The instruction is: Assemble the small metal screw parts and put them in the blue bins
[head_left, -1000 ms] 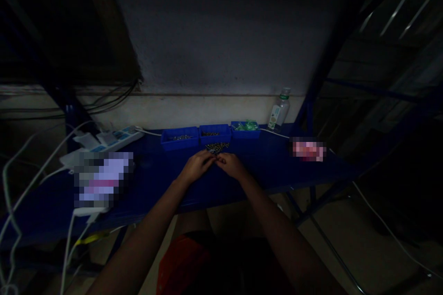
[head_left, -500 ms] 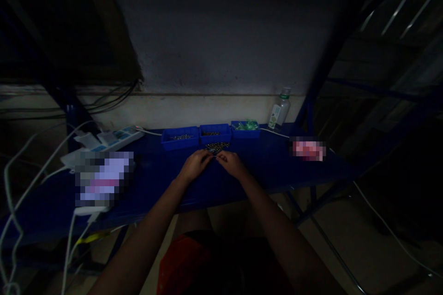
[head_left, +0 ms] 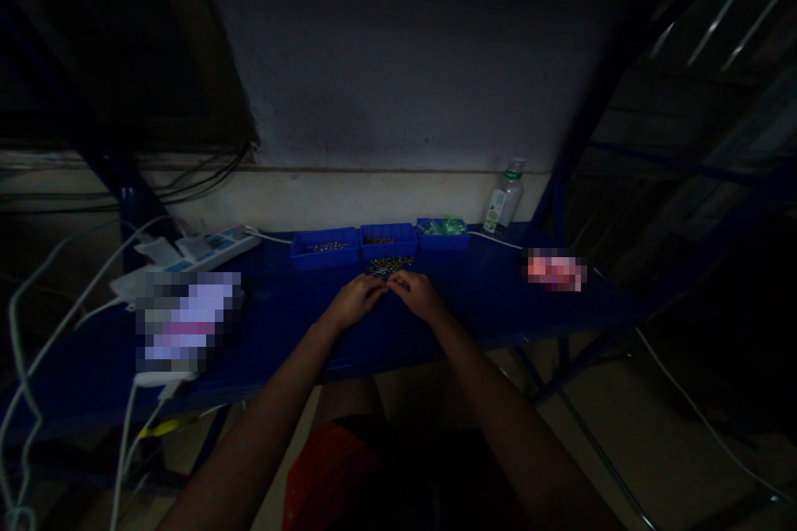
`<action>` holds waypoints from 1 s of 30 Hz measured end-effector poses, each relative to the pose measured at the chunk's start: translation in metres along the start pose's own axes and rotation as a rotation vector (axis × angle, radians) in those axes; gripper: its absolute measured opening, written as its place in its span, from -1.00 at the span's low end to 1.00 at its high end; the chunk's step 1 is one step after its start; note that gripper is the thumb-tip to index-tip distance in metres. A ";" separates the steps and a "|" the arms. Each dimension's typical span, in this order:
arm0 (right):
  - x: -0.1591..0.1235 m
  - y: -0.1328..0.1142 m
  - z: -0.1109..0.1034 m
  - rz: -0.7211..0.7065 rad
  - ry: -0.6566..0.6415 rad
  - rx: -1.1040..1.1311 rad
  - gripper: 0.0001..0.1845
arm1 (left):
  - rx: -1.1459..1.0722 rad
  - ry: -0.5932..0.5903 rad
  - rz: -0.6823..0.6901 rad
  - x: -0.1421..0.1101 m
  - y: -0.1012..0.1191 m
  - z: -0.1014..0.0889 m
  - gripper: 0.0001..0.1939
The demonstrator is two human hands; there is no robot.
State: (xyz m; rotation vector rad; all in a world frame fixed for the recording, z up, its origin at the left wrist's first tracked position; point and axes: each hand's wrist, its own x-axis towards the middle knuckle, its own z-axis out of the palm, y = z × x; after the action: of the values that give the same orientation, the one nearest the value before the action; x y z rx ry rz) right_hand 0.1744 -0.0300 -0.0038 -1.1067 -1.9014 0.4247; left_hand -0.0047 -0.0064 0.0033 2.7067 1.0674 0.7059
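My left hand [head_left: 358, 299] and my right hand [head_left: 416, 293] meet fingertip to fingertip over the blue table [head_left: 473, 299]. Both are closed in a pinch, and whatever lies between the fingers is too small and dark to name. Just beyond the fingertips is a pile of small metal screw-like pieces [head_left: 391, 265]. Behind it stand three blue bins in a row: the left bin [head_left: 324, 259] has silvery thin pieces inside, the middle bin [head_left: 387, 249] has brownish small pieces, and the right bin [head_left: 443, 241] holds crumpled green plastic [head_left: 452, 225].
A clear bottle [head_left: 506, 199] stands at the back right, near a blurred pink item [head_left: 554, 270]. On the left are a white power strip [head_left: 217, 247] with plugs, a blurred phone-like object [head_left: 193, 319] and loose white cables [head_left: 25, 382]. A wall rises behind.
The fingertips of my two hands have come closer together. A thin light piece seen between them earlier is now mostly hidden. The bins and pile stay in place.
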 end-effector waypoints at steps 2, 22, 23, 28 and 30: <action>0.000 0.000 0.000 0.013 -0.001 0.007 -0.83 | -0.006 0.000 -0.001 0.000 0.000 0.001 -0.74; 0.001 0.006 0.002 0.030 0.009 -0.053 -0.84 | -0.067 0.142 -0.056 0.001 0.004 -0.007 -0.75; 0.000 0.006 0.002 0.025 -0.007 -0.079 -0.86 | -0.072 0.149 -0.052 0.001 0.006 -0.008 -0.74; -0.001 0.008 0.003 0.006 -0.088 -0.183 -0.88 | -0.061 0.090 0.024 0.000 0.021 -0.011 -0.76; -0.001 0.008 0.003 0.006 -0.101 -0.205 -0.89 | -0.047 0.070 0.039 -0.001 0.025 -0.012 -0.77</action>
State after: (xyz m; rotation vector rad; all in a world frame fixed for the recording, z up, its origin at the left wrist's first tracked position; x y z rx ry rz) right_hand 0.1764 -0.0261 -0.0116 -1.2441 -2.0660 0.2988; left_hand 0.0042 -0.0255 0.0211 2.6882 1.0014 0.8273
